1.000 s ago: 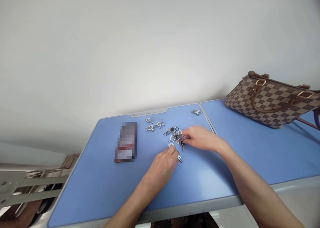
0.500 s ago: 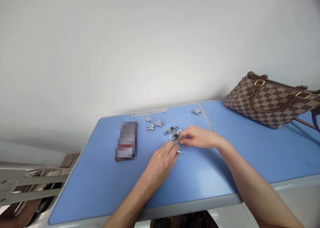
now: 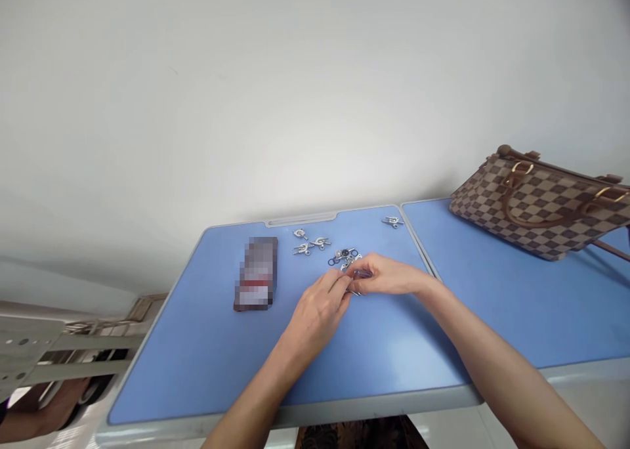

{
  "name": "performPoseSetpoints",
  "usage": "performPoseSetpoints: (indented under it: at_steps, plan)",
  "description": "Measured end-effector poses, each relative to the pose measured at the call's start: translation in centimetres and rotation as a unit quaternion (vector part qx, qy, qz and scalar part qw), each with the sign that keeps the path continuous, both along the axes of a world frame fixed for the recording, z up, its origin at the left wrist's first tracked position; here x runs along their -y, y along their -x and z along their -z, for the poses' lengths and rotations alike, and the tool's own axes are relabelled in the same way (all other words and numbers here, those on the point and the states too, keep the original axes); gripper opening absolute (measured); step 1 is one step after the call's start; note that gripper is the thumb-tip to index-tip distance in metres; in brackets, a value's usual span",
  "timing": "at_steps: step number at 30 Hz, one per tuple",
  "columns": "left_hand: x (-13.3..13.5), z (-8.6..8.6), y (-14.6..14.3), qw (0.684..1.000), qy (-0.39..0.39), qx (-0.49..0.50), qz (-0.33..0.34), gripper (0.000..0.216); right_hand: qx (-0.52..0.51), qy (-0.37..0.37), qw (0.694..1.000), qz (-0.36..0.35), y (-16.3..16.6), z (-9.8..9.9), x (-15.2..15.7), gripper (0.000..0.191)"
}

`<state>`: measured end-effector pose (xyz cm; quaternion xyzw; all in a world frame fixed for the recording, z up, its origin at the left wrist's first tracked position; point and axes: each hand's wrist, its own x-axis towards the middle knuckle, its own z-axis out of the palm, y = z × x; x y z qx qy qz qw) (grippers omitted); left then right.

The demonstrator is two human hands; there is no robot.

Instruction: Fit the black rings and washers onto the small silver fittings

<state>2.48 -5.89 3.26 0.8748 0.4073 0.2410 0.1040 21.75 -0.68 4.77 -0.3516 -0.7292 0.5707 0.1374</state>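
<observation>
My left hand (image 3: 321, 304) is closed around a small silver metal part (image 3: 354, 293), whose end sticks out past the fingertips. The fingers of my right hand (image 3: 386, 274) are pinched together against that part, touching the left fingertips. What they hold is hidden. Just beyond both hands lies a little pile of loose metal pieces, dark rings and round black-centred bits (image 3: 345, 255). Several silver pronged metal fittings (image 3: 302, 248) lie farther back, left of the pile. A similar fitting (image 3: 392, 222) sits alone near the back right of this tabletop.
A pixelated flat packet or phone-like object (image 3: 256, 275) lies on the blue table (image 3: 187, 363) at left. On the adjoining right table stands a brown checkered handbag (image 3: 546, 206). A white wall rises behind. Part of another person's limb (image 3: 54, 409) shows at lower left.
My right hand has come from the pile toward me to meet the left fingertips. The metal part in my left hand is now more covered. The whole view has shifted slightly.
</observation>
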Motion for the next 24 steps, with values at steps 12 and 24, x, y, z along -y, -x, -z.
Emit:
performPoseSetpoints:
  at_steps: [12, 24]
  plan:
    - [-0.8, -0.7, 0.6, 0.997, -0.069, -0.032, -0.027, 0.011, -0.05, 0.055, 0.997, 0.037, 0.6, 0.2, -0.1, 0.007]
    - [-1.5, -0.7, 1.3, 0.979, 0.085, 0.183, -0.012, 0.013, -0.084, 0.075, 0.993, 0.042, 0.3, -1.3, 0.5, 0.011]
